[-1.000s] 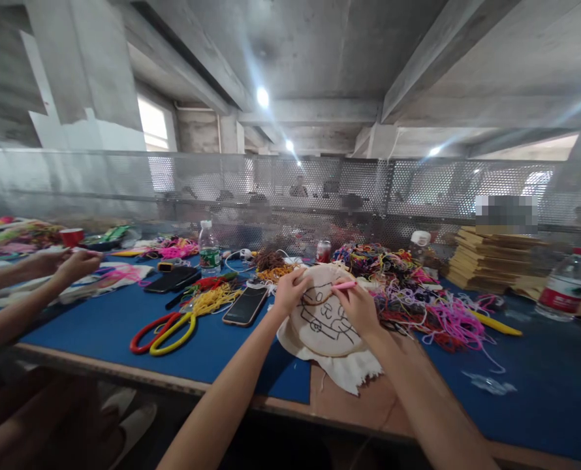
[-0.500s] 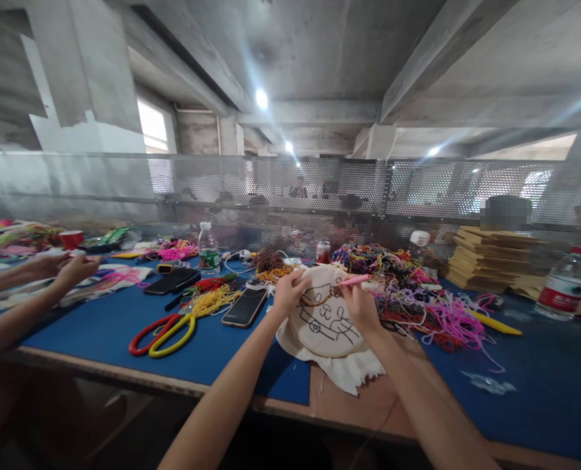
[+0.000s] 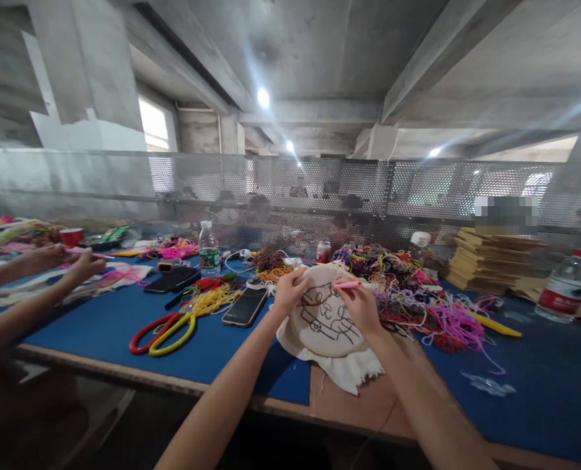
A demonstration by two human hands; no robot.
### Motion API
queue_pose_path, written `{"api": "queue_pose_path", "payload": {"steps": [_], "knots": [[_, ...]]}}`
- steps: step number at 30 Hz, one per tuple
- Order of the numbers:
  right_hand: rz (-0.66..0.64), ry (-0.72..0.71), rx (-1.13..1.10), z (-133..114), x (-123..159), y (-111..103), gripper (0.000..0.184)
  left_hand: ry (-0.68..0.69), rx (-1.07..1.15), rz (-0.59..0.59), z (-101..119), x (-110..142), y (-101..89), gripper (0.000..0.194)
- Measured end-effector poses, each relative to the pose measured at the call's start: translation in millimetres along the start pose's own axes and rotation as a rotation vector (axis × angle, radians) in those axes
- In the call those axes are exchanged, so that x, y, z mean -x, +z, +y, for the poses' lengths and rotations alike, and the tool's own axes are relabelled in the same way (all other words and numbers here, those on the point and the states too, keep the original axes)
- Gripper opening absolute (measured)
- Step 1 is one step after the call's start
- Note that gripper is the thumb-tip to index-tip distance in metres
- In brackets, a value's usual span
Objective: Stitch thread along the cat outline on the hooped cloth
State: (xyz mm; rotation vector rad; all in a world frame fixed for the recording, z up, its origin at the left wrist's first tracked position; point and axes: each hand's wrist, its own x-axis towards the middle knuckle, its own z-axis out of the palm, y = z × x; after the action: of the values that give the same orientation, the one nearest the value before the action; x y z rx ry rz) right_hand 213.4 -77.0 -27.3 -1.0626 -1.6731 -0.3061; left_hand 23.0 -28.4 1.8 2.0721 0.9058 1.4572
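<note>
White cloth stretched in a round embroidery hoop [image 3: 314, 336] is held up at a tilt over the table's front edge. A cat-like face is drawn on it in black lines, with a brown-yellow line of stitching near the top. My left hand [image 3: 290, 290] grips the hoop's upper left rim, thumb on the front. In my right hand [image 3: 361, 307] is a pink pen-shaped punch needle [image 3: 348, 285], pinched close to the cloth's upper right; its tip is hidden by my fingers. The cloth's frayed edge [image 3: 352, 375] hangs below the hoop.
Red-and-yellow-handled scissors [image 3: 173, 336], a phone [image 3: 245, 305] and yellow yarn [image 3: 217, 300] lie to the left. Tangled yarn [image 3: 452, 323] and a yellow tool [image 3: 499, 324] are at right, near a water bottle [image 3: 567, 287]. Another person's hands [image 3: 82, 264] work at far left.
My right hand has shifted slightly, and the punch needle now points more toward the camera, looking shorter. My left hand and the hoop stay put. The other person's hands moved a little.
</note>
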Motion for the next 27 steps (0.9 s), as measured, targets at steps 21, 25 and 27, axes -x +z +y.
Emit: {"api": "queue_pose_path", "payload": {"steps": [21, 25, 27], "knots": [[-0.026, 0.08, 0.037, -16, -3, -7, 0.031, -0.028, 0.062, 0.024, -7, -3, 0.7, 0.034], [-0.028, 0.113, 0.023, -14, -2, -6, 0.032, -0.018, 0.061, 0.008, -6, -3, -0.1, 0.033], [-0.034, 0.132, 0.005, -12, -2, -5, 0.033, -0.033, 0.061, 0.019, -6, -2, -0.1, 0.034]]}}
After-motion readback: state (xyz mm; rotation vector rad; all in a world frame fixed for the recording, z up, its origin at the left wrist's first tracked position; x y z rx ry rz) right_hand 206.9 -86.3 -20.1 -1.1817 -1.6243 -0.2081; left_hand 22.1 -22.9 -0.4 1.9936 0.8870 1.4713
